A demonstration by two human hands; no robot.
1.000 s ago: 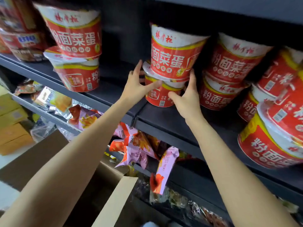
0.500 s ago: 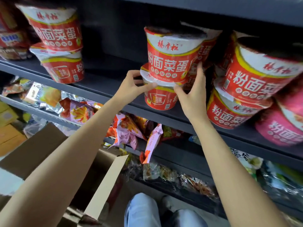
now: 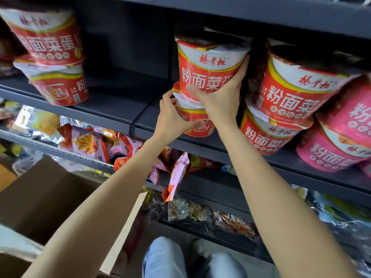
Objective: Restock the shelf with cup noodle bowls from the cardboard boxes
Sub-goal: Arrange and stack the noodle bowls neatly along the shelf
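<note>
At frame centre, your right hand [image 3: 218,105] clasps the upper bowl [image 3: 208,65] while your left hand [image 3: 172,119] cups the lower bowl [image 3: 197,125]. Stacks already line the shelf [image 3: 112,109]; a gap at upper left remains, and the cardboard box [image 3: 40,195] waits.

A tall dark gray rack [image 3: 124,63] fills the view. Its back wall is dark and flat. A dark shelf board [image 3: 112,111] runs across the middle, and another board [image 3: 251,13] sits above it near the top edge. Lower down, shiny snack bags [image 3: 88,143] in pink, orange and yellow are packed on a lower shelf [image 3: 210,187]. More clear bags [image 3: 220,219] lie under that. The floor [image 3: 259,267] at the bottom looks pale gray.
</note>
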